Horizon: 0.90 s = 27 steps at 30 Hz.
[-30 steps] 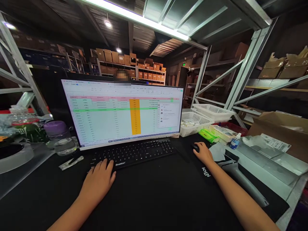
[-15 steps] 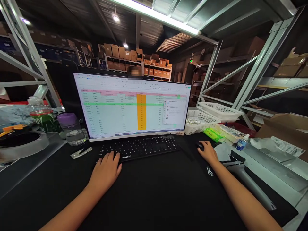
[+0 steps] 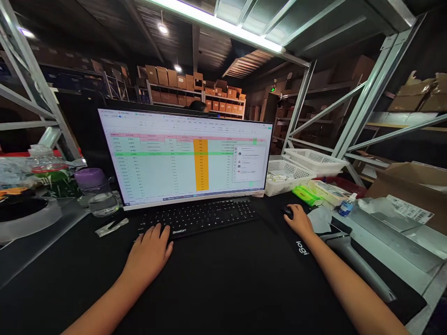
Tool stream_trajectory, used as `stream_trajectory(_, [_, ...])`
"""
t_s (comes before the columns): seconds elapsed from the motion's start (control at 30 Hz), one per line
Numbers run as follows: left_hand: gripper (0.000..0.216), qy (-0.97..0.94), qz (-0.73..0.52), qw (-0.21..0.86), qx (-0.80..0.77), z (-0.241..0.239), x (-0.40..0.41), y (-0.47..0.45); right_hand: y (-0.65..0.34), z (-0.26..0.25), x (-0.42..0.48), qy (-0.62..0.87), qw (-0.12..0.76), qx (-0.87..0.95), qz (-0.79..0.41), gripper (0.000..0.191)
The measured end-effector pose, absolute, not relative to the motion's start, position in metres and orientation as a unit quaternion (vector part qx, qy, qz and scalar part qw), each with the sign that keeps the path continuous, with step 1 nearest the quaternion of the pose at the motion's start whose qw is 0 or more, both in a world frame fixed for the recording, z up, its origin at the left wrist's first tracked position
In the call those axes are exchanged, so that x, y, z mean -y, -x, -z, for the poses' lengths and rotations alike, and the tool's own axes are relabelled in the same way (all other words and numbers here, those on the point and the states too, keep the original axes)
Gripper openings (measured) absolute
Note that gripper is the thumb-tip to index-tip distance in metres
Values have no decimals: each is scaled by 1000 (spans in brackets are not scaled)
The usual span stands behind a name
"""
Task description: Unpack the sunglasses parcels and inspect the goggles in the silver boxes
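Note:
My left hand (image 3: 150,246) lies open, palm down, with its fingertips on the lower left keys of a black keyboard (image 3: 213,216). Over to the right, my right hand (image 3: 299,221) is wrapped over a small dark computer mouse (image 3: 288,212), which is mostly hidden under the fingers. Both rest on a black desk mat (image 3: 223,284) marked "logi" near my right wrist. Behind the keyboard stands a monitor (image 3: 167,172) showing a spreadsheet with a green row, an orange column and a small chat window at its right.
Left of the monitor are a purple-lidded bottle (image 3: 98,193), a green-labelled bottle (image 3: 52,174) and a tape roll (image 3: 31,221). At the right are a grey handheld scanner (image 3: 363,267), white baskets (image 3: 289,177), a green packet (image 3: 307,195), a blue spray bottle (image 3: 347,206) and a cardboard box (image 3: 412,186).
The camera view has shifted slightly, moving the scene a little left. Text in the on-screen chat window differs. Both hands keep their places on the keyboard and mouse.

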<state>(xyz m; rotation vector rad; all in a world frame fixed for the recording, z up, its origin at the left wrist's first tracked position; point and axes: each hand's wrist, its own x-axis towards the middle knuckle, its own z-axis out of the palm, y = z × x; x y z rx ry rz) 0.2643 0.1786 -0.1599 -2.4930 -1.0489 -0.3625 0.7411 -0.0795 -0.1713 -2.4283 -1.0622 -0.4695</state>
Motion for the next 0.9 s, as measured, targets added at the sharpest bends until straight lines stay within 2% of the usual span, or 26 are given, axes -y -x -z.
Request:
stream_trajectory(0.17, [51,895,127,204,376,161,-180,-264,-742,172,80,876,224,393,169,44])
stream_trajectory(0.5, [51,892,127,216,376,163,-181,-263,-745,176,78,872,226,396,179,37])
stream_trajectory(0.9, [52,894,129,210,374,161,-180,-264,-743,174,79,868,227,408,172,42])
